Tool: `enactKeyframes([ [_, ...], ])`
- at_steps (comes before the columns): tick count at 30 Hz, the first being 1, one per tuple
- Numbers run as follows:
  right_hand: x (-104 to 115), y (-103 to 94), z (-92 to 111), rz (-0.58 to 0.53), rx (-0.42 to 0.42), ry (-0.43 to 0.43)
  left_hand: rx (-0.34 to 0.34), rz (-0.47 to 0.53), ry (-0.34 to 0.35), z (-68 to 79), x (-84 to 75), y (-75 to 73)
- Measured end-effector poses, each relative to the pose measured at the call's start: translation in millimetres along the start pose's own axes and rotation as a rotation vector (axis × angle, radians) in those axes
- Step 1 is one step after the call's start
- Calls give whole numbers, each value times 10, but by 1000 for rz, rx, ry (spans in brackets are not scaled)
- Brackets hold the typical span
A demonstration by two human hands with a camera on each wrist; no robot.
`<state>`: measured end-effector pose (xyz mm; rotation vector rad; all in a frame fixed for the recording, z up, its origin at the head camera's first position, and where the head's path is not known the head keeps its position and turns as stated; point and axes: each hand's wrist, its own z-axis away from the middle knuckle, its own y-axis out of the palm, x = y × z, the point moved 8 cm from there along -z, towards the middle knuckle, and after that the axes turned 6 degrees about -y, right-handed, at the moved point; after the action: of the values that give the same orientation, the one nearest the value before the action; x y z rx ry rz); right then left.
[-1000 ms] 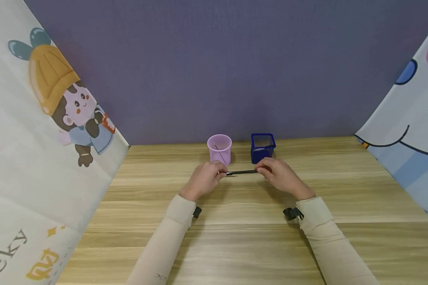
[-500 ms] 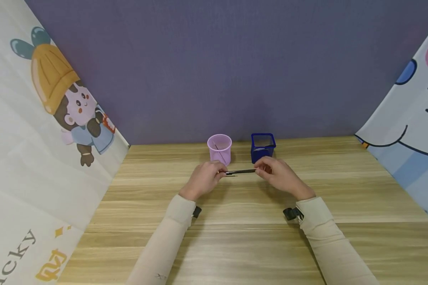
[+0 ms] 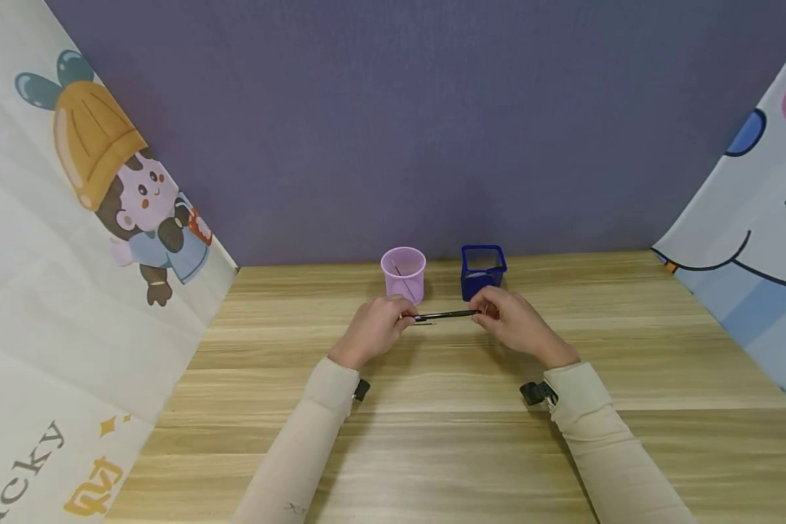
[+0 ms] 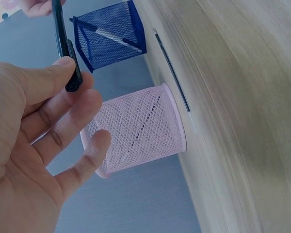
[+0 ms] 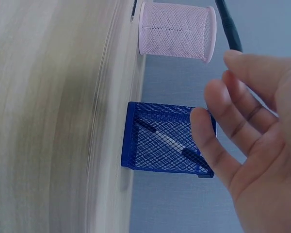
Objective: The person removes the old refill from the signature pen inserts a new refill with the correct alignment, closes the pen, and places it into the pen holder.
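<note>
A black pen (image 3: 445, 315) with a clip spans the gap between the two hands, roughly level above the table. My left hand (image 3: 376, 327) pinches its clip end between thumb and index finger, the other fingers loosely spread. At the opposite end, the thumb and index finger of my right hand (image 3: 514, 324) pinch the pen's tip. In the left wrist view, a thin dark pen refill (image 4: 172, 73) lies on the table below the pen.
Behind the left hand stands a pink round mesh cup (image 3: 403, 280) with a thin dark stick inside. A blue square mesh holder (image 5: 169, 141) containing a pen stands behind the right hand. The wooden table (image 3: 432, 451) meets a grey-blue panel (image 3: 393, 131) at the back.
My right fingers have shifted slightly at the pen's end, and a little more of the pen shows there. The left hand, cup and holder keep their places.
</note>
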<state>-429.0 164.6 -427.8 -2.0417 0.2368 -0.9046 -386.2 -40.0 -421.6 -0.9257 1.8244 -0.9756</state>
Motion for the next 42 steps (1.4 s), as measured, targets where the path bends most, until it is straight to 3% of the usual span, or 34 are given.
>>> enactKeyframes([
  [12,-269,-44,-127,-13,19,-17,-7,-14,-40,-171,-9,72],
  [19,-269,-44,-130,-8,32,-4,-7,-15,-40,-171,-2,76],
  [34,-626,-194,-382,-14,84,-33,-41,-29,-92,-493,-8,160],
  [42,-612,-205,-374,-20,84,-28,-35,-30,-97,-497,1,163],
])
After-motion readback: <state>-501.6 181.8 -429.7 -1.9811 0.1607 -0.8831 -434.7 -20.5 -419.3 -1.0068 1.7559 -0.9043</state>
